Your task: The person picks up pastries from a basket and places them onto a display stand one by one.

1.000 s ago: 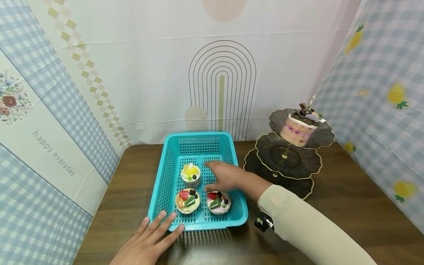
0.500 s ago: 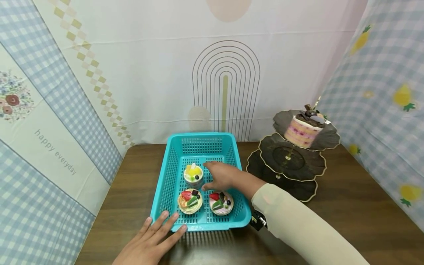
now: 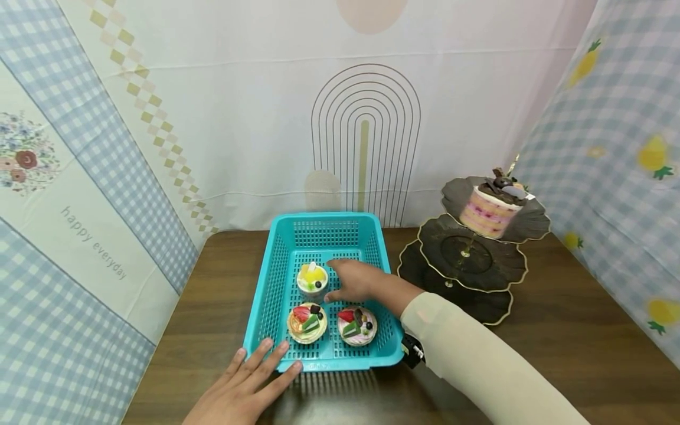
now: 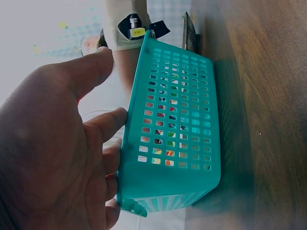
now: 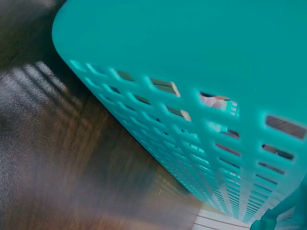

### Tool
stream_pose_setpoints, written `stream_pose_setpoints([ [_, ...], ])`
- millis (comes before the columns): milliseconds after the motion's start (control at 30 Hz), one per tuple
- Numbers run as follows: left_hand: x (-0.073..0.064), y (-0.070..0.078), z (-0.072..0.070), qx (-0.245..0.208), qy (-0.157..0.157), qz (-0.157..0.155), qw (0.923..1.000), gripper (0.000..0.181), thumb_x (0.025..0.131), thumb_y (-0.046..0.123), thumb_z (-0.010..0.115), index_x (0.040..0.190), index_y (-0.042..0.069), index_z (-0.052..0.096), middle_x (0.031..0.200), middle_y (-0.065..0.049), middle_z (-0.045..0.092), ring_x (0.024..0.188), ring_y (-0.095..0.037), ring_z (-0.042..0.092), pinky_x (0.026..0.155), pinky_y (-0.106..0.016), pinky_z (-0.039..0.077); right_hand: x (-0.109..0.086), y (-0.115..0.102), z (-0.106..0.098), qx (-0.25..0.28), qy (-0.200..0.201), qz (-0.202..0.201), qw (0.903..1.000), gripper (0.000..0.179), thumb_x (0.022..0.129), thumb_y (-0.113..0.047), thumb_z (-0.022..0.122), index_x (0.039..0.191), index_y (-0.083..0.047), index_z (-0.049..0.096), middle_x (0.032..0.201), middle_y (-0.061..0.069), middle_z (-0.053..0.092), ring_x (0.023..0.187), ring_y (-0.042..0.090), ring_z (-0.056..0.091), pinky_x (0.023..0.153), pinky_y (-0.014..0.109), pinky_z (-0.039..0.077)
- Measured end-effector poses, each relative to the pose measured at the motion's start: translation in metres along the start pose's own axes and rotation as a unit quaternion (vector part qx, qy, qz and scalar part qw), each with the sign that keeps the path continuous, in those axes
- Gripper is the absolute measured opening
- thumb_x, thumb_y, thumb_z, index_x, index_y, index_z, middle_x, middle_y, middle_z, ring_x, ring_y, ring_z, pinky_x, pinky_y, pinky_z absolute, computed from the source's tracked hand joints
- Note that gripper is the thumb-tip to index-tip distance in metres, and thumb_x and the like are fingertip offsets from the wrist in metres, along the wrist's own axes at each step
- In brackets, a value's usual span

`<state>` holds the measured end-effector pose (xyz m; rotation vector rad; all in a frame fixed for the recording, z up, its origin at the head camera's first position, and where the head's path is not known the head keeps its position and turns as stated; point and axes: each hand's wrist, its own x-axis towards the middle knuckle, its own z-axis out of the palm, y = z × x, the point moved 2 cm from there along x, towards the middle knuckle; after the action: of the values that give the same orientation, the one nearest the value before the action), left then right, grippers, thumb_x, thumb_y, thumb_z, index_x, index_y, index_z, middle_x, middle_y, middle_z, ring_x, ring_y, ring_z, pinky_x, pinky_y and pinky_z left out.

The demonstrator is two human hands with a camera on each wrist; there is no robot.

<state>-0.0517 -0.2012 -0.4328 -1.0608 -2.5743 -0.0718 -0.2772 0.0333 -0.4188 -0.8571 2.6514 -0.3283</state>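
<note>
In the head view, a teal plastic basket (image 3: 261, 295) holds three small decorated cakes. A cup cake with yellow fruit (image 3: 312, 280) stands at the back left. In front of it sits a tart with strawberry and green fruit (image 3: 307, 323). A pink-creamed tart (image 3: 357, 326) lies to the right. My right hand (image 3: 353, 280) reaches over the basket's right side, thumb and fingers spread beside the yellow-fruit cup cake; contact cannot be told. My left hand (image 3: 241, 383) rests its spread, straight fingers on the basket's front left rim; its fingertips (image 4: 120, 115) touch it in the left wrist view.
A dark three-tier stand (image 3: 467, 254) with gold edges stands right of the basket. On its top tier sits a tilted pink layered cake (image 3: 490, 211) with chocolate. Patterned cloths hang behind and at both sides of the wooden table (image 3: 223, 277).
My right hand has moved slightly left, closer to the yellow-fruit cup cake. The head view has shifted a little. My left hand stays on the rim.
</note>
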Motion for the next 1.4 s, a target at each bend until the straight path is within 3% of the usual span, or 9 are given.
stream_pose_setpoints([
  [367,-0.0005,0.0010,0.0000,0.001,0.007,-0.003,1.0000,0.093,0.088,0.081,0.051,0.162,0.027,0.035,0.169,-0.003,0.023,0.155,-0.025,0.017,0.124,-0.032,-0.007,0.0008,0.0011,0.0033,0.017,0.002,-0.010,0.9998,0.088,0.095,-0.051,0.071,0.162,-0.011,0.031,0.160,0.013,0.040,0.146,0.030,0.039,0.116,0.048,0.036],
  [600,-0.0003,0.0009,0.0000,0.004,0.013,0.000,0.9999,0.092,0.089,0.081,0.048,0.161,0.026,0.037,0.169,-0.003,0.023,0.155,-0.026,0.019,0.124,-0.033,-0.006,0.0008,0.0015,0.0042,0.019,0.003,-0.018,0.9996,0.078,0.095,-0.048,0.071,0.159,-0.018,0.039,0.158,0.011,0.043,0.145,0.029,0.041,0.115,0.049,0.038],
  [933,-0.0006,0.0001,0.0001,0.005,0.015,0.004,0.9999,0.091,0.089,0.081,0.046,0.161,0.026,0.037,0.170,-0.003,0.023,0.156,-0.025,0.016,0.124,-0.033,-0.006,0.0002,0.0008,0.0032,0.017,0.000,-0.023,0.9996,0.077,0.095,-0.047,0.072,0.160,-0.022,0.038,0.159,0.011,0.042,0.144,0.030,0.042,0.113,0.051,0.041],
  [1067,-0.0007,0.0003,0.0001,0.006,0.017,0.004,0.9998,0.091,0.089,0.082,0.046,0.161,0.026,0.038,0.169,-0.004,0.023,0.156,-0.025,0.016,0.124,-0.033,-0.005,-0.0003,0.0009,0.0021,0.014,0.010,-0.024,0.9996,0.069,0.095,-0.047,0.072,0.153,-0.019,0.046,0.153,0.011,0.049,0.138,0.027,0.049,0.109,0.047,0.045],
  [1167,-0.0007,0.0005,0.0002,0.007,0.016,0.002,0.9998,0.091,0.089,0.082,0.046,0.161,0.026,0.038,0.169,-0.004,0.023,0.155,-0.026,0.019,0.124,-0.033,-0.005,-0.0006,0.0009,0.0017,0.008,0.019,-0.021,0.9996,0.058,0.093,-0.049,0.074,0.138,-0.017,0.055,0.139,0.007,0.059,0.120,0.021,0.060,0.097,0.041,0.052],
  [1267,-0.0007,0.0005,0.0004,0.006,0.016,0.003,0.9998,0.091,0.090,0.082,0.046,0.161,0.026,0.037,0.169,-0.004,0.024,0.154,-0.027,0.020,0.124,-0.033,-0.006,-0.0009,0.0009,0.0026,0.003,0.019,-0.012,0.9997,0.055,0.090,-0.053,0.076,0.126,-0.017,0.056,0.124,0.003,0.063,0.101,0.017,0.061,0.083,0.036,0.054],
  [1333,-0.0008,0.0005,0.0005,0.005,0.017,0.004,0.9998,0.091,0.090,0.081,0.045,0.161,0.025,0.037,0.169,-0.005,0.024,0.154,-0.027,0.020,0.124,-0.033,-0.006,-0.0012,0.0008,0.0035,-0.003,0.017,-0.006,0.9998,0.060,0.088,-0.055,0.076,0.129,-0.016,0.056,0.125,0.003,0.063,0.103,0.017,0.061,0.083,0.036,0.054],
  [1400,-0.0009,0.0004,0.0007,0.004,0.018,0.005,0.9998,0.090,0.091,0.081,0.044,0.161,0.025,0.037,0.169,-0.005,0.024,0.155,-0.027,0.019,0.124,-0.034,-0.006,-0.0014,0.0005,0.0042,-0.010,0.013,-0.004,0.9999,0.070,0.088,-0.057,0.075,0.139,-0.013,0.053,0.134,0.006,0.061,0.116,0.019,0.061,0.092,0.038,0.054],
])
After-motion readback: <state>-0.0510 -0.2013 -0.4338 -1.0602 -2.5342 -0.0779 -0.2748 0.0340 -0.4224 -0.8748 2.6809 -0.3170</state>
